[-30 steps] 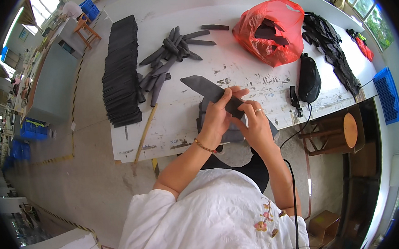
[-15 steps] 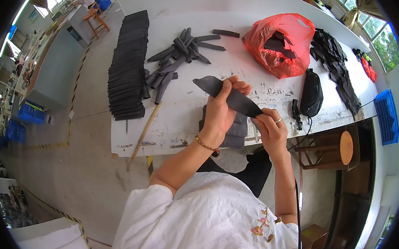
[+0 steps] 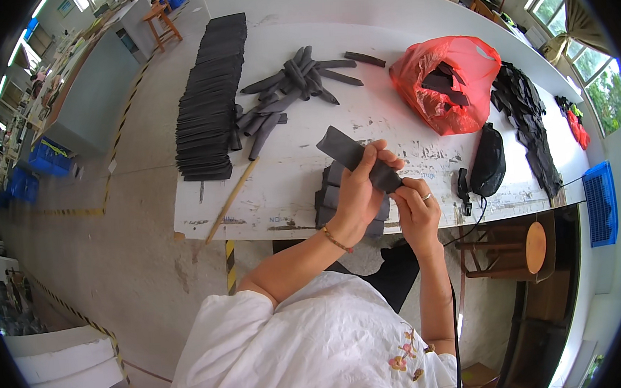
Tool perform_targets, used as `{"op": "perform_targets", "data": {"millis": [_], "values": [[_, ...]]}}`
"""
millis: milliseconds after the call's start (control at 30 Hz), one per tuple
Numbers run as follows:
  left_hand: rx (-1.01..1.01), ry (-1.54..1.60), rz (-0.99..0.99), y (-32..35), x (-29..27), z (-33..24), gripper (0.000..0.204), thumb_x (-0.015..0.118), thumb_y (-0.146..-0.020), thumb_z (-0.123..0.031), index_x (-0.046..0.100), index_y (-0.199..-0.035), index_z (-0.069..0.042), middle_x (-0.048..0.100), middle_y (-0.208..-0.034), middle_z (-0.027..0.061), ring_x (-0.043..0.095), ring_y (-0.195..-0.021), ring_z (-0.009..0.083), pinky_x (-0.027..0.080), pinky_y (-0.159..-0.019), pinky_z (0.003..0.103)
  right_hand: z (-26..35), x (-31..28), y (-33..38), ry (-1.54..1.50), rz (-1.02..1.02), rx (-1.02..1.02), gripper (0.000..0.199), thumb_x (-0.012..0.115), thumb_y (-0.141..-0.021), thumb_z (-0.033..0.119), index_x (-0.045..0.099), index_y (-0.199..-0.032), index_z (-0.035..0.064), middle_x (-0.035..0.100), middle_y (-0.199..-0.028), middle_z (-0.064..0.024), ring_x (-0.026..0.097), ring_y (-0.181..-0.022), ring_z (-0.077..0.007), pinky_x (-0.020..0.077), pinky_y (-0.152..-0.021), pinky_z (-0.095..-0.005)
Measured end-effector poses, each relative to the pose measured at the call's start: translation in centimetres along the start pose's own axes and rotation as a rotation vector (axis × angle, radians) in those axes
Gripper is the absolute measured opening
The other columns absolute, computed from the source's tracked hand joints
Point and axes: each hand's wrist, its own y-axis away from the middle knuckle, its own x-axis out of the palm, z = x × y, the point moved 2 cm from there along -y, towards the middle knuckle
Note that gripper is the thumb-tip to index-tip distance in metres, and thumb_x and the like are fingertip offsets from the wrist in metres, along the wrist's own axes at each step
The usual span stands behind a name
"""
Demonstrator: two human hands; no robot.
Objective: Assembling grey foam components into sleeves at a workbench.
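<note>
Work piece: dark strip [image 3: 340,146], above the front part of the desk [image 3: 288,174]; far end free, pointing left and away.
Left hand [image 3: 357,192]: fingers clamped on the strip's middle, thumb on top.
Right hand [image 3: 418,207]: fingers pinched together at the strip's near end.
Step in hand: judged to be two-handed working of the near end.
Next move: probably calls for a steady left grip with fine right-finger adjustment.
Front edge: passes beneath the forearms; dark pieces [image 3: 327,199] lie near it, below the hands.
Left limit: loose strips [image 3: 296,81], then the long row [image 3: 212,100].
Right limit: black pouch [image 3: 488,160], red bag [image 3: 474,59] beyond.
Open room: bare surface between loose strips and red bag.
</note>
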Motion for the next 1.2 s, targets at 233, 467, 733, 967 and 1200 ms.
{"op": "perform_targets", "data": {"millis": [233,467,733,967,1200], "values": [[0.012,0.049,-0.016,0.0,-0.4,0.6,0.025,0.055,-0.098,-0.025,0.058,-0.11,-0.002,0.063,-0.085,0.0053,0.062,-0.082,0.0208,0.05,-0.081,0.034,-0.1,0.6,0.3,-0.027,-0.009,0.017,0.019,0.073,-0.07,-0.006,0.06,-0.083,0.0001,0.06,-0.089,-0.0113,0.058,-0.072,-0.0285,0.0478,-0.06,-0.037],[0.016,0.043,-0.037,-0.3,-0.6,0.7,0.025,0.054,-0.099,-0.023,0.057,-0.11,-0.002,0.063,-0.085,0.0052,0.062,-0.082,0.0205,0.05,-0.081,0.034,-0.5,0.8,0.3,-0.031,0.001,0.048,0.019,0.073,-0.07,-0.006,0.061,-0.083,0.0001,0.061,-0.09,-0.0122,0.06,-0.074,-0.0291,0.0488,-0.062,-0.0367],[0.017,0.041,-0.038,-0.2,-0.9,0.7,0.026,0.051,-0.1,-0.024,0.057,-0.112,-0.001,0.063,-0.086,0.0061,0.062,-0.083,0.021,0.05,-0.081,0.034,-0.5,0.9,0.1,-0.036,0.026,0.016,0.016,0.072,-0.072,-0.004,0.062,-0.084,0.0003,0.061,-0.091,-0.012,0.06,-0.075,-0.0291,0.0488,-0.063,-0.0366],[-0.076,-0.012,-0.017,-0.9,-1.3,-0.1,0.03,0.05,-0.1,-0.025,0.056,-0.114,0.0,0.066,-0.098,0.0129,0.063,-0.096,0.0264,0.05,-0.093,0.04,-1.2,1.1,0.7,-0.07,0.018,0.141,0.014,0.072,-0.076,0.0,0.062,-0.085,-0.0008,0.061,-0.094,-0.0108,0.06,-0.078,-0.0251,0.0485,-0.066,-0.0333],[0.039,-0.114,0.07,-1.6,-0.7,-1.1,0.04,0.047,-0.1,-0.031,0.051,-0.121,0.003,0.063,-0.114,0.019,0.057,-0.115,0.0331,0.045,-0.101,0.045,-1.4,3.7,2.3,-0.541,-0.206,0.735,0.016,0.073,-0.084,0.012,0.063,-0.086,-0.0006,0.058,-0.105,-0.0055,0.055,-0.085,-0.0112,0.0464,-0.069,-0.0252]]}}
